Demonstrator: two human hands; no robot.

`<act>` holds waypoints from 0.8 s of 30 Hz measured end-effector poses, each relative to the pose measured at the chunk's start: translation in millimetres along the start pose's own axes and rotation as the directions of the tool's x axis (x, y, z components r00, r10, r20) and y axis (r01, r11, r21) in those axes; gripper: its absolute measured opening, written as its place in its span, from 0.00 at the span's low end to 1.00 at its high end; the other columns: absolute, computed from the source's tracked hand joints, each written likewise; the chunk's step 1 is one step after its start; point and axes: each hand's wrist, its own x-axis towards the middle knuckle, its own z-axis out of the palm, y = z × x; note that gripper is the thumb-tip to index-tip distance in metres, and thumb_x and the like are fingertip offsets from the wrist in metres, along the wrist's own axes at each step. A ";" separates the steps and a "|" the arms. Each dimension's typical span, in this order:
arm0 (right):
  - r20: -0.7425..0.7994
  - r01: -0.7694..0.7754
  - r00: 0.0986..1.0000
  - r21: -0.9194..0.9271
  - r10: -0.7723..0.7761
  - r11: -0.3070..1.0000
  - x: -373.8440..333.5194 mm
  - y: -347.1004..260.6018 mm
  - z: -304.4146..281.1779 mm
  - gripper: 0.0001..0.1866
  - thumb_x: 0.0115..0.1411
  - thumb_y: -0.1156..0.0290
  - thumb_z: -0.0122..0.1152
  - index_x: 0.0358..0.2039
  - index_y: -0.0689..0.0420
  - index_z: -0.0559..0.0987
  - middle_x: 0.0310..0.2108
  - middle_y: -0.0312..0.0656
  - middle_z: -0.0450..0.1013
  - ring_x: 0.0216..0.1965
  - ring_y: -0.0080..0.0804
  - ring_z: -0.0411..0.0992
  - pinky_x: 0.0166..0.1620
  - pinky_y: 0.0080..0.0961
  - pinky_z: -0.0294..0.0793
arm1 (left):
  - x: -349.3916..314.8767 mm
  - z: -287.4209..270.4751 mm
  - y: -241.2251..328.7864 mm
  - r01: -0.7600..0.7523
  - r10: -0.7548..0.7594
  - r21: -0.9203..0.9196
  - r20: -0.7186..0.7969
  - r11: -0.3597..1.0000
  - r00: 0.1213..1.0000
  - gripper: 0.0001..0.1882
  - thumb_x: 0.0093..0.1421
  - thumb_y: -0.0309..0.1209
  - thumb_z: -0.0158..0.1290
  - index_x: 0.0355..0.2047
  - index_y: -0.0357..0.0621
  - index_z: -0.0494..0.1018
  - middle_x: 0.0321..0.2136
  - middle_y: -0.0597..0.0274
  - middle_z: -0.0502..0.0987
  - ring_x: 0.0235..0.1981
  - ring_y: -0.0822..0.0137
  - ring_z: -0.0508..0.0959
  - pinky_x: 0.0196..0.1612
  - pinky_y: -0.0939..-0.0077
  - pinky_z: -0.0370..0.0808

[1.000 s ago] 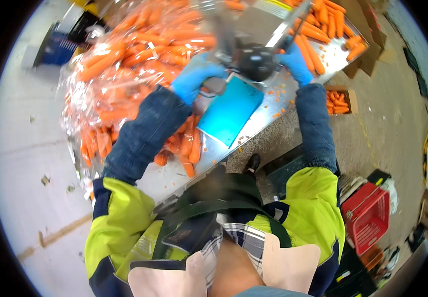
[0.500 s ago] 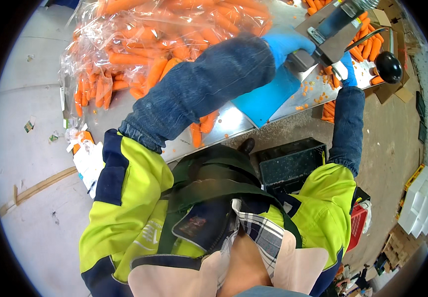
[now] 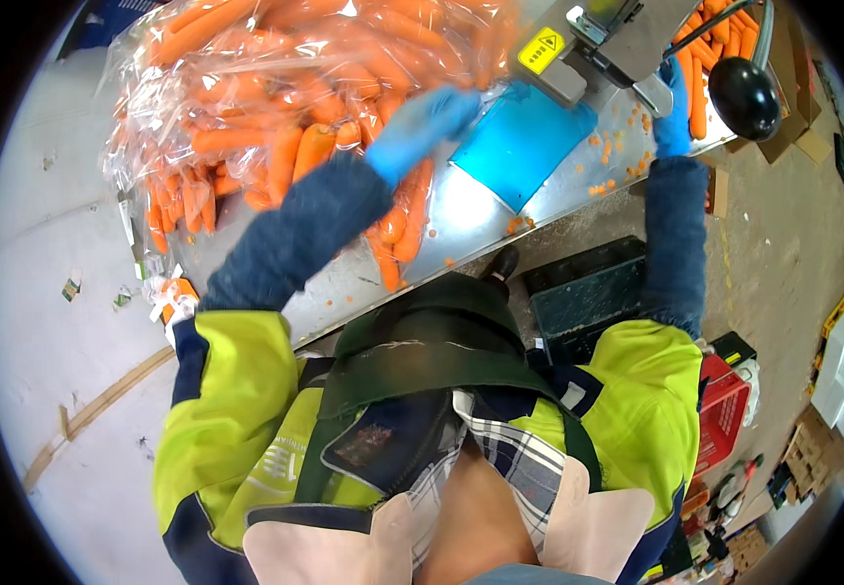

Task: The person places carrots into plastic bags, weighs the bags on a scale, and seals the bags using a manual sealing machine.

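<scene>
My left hand point(image 3: 425, 132), in a blue glove, is over the right side of a heap of carrots point(image 3: 314, 151) bagged in clear plastic. Motion smears its fingers, so whether they hold anything is unclear. My right hand point(image 3: 672, 117), also gloved in blue, is beside a grey metal machine point(image 3: 627, 49) with a yellow label; its fingers are mostly hidden. Right of that hand a black ball knob point(image 3: 745, 98) sits on a curved metal lever. A blue sheet point(image 3: 524, 146) lies on the metal table point(image 3: 461, 229) between my hands.
Small orange carrot bits point(image 3: 609, 161) are scattered near the table's front edge. More carrots point(image 3: 700, 93) lie beyond my right hand, near a cardboard box point(image 3: 797, 88). Below the table are a dark crate point(image 3: 578, 292) and, farther right, a red crate point(image 3: 724, 409).
My left hand has left the machine and swung left to the carrot heap. My right hand stays beside the machine. The view has shifted slightly, and more of the blue sheet shows.
</scene>
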 end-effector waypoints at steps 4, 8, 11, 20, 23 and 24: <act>-0.255 -0.223 0.949 -0.135 0.184 0.965 -124.0 -41.9 75.3 0.19 0.59 0.72 0.60 0.51 0.62 0.73 0.44 0.40 0.73 0.42 0.26 0.71 0.45 0.21 0.71 | -82.9 -2.1 -45.1 -0.191 0.086 0.977 0.183 0.091 0.979 0.16 0.61 0.38 0.50 0.49 0.54 0.73 0.50 0.64 0.73 0.59 0.60 0.66 0.64 0.61 0.57; -0.111 -0.493 0.862 0.039 0.494 0.869 -254.6 -37.3 155.8 0.15 0.57 0.71 0.64 0.45 0.59 0.78 0.38 0.32 0.74 0.36 0.19 0.70 0.42 0.18 0.72 | -107.2 -3.7 -69.9 -0.222 0.093 0.969 0.232 -0.108 0.968 0.17 0.59 0.34 0.49 0.50 0.57 0.73 0.56 0.70 0.69 0.65 0.65 0.57 0.67 0.54 0.47; 0.159 -0.515 0.847 0.009 0.507 0.857 -297.7 -26.6 192.3 0.20 0.58 0.77 0.60 0.53 0.60 0.74 0.44 0.40 0.75 0.43 0.25 0.73 0.47 0.21 0.73 | -114.9 -6.5 -66.6 -0.230 0.083 0.968 0.239 -0.101 0.967 0.19 0.58 0.33 0.48 0.51 0.58 0.72 0.56 0.70 0.69 0.65 0.65 0.58 0.67 0.54 0.48; 0.221 -0.610 0.766 -0.048 0.604 0.791 -283.6 6.8 255.3 0.35 0.53 0.81 0.62 0.62 0.60 0.63 0.54 0.49 0.68 0.52 0.34 0.69 0.50 0.24 0.72 | -142.4 -28.0 -92.8 -0.257 0.190 0.965 0.263 -0.055 0.946 0.21 0.58 0.31 0.46 0.52 0.60 0.71 0.58 0.70 0.68 0.65 0.64 0.59 0.67 0.59 0.51; 0.219 -0.529 0.830 0.018 0.513 0.848 -287.4 30.6 273.7 0.35 0.52 0.78 0.65 0.61 0.62 0.64 0.52 0.47 0.70 0.40 0.28 0.73 0.40 0.22 0.74 | -151.3 -29.5 -96.4 -0.246 0.228 0.968 0.250 -0.045 0.941 0.21 0.57 0.30 0.47 0.51 0.61 0.72 0.58 0.69 0.68 0.63 0.64 0.61 0.66 0.63 0.55; 0.217 -0.607 0.774 -0.014 0.595 0.795 -282.3 18.5 274.8 0.34 0.51 0.79 0.66 0.60 0.64 0.65 0.50 0.46 0.72 0.42 0.28 0.73 0.43 0.22 0.74 | -154.8 -31.2 -99.4 -0.241 0.239 0.970 0.232 0.009 0.943 0.21 0.57 0.29 0.47 0.51 0.62 0.73 0.57 0.68 0.68 0.63 0.64 0.62 0.65 0.64 0.57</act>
